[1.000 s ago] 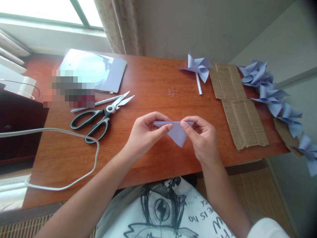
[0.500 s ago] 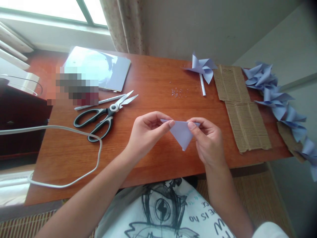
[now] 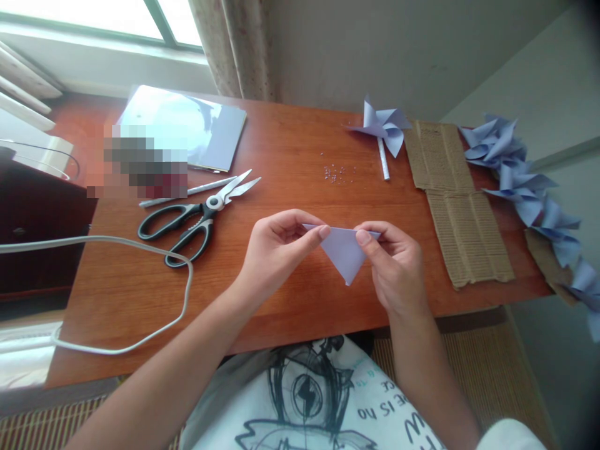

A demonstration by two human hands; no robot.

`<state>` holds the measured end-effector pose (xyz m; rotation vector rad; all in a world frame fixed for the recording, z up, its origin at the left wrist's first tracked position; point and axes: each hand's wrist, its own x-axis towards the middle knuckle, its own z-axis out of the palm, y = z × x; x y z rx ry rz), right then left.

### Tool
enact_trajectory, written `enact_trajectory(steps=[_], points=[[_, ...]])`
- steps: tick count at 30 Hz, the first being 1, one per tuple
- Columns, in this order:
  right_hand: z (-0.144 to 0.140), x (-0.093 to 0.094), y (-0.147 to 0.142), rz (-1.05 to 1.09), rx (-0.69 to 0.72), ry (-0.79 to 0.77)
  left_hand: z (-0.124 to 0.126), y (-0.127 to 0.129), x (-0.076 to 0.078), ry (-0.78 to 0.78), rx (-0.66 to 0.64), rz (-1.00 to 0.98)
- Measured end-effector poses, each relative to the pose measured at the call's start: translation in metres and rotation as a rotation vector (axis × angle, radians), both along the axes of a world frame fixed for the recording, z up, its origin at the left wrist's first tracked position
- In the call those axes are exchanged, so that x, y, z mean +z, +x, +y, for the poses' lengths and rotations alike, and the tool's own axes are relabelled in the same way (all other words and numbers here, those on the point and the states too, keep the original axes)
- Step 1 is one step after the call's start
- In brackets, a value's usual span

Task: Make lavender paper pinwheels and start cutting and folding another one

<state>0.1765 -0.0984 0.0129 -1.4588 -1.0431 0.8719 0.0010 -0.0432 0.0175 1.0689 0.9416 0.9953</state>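
A pale violet sheet of paper [image 3: 345,253], folded into a triangle, hangs point down above the front part of the table. My left hand [image 3: 281,250] pinches its left corner between thumb and fingers. At the right end of the folded edge, my right hand [image 3: 396,262] grips it the same way, thumb on the near face. Fingertips behind the paper are partly hidden. To the left of my left hand lie scissors [image 3: 215,203] with black handles, their blades apart.
A paper pinwheel [image 3: 384,125] on a white stick lies near corrugated cardboard [image 3: 464,212]. More pinwheels [image 3: 520,187] line the right edge. Small beads [image 3: 335,174] are scattered mid-table. A rolled paper stick [image 3: 206,189], a notebook [image 3: 210,137] and a white cable [image 3: 187,294] lie on the left.
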Motion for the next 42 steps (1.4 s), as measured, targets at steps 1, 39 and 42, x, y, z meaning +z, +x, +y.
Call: enact_trajectory(steps=[1, 39, 42], points=[[0.0, 0.0002, -0.0001, 0.007, -0.001, 0.001, 0.0, 0.0001, 0.0002, -0.003, 0.002, 0.0], [-0.0016, 0.0051, -0.0071, 0.21, -0.048, 0.132, 0.0011, -0.0016, -0.0014, 0.052, 0.178, -0.045], [-0.0007, 0.0059, -0.0077, 0.184, -0.072, 0.141, 0.0006, -0.001, -0.0023, 0.064, 0.198, -0.02]])
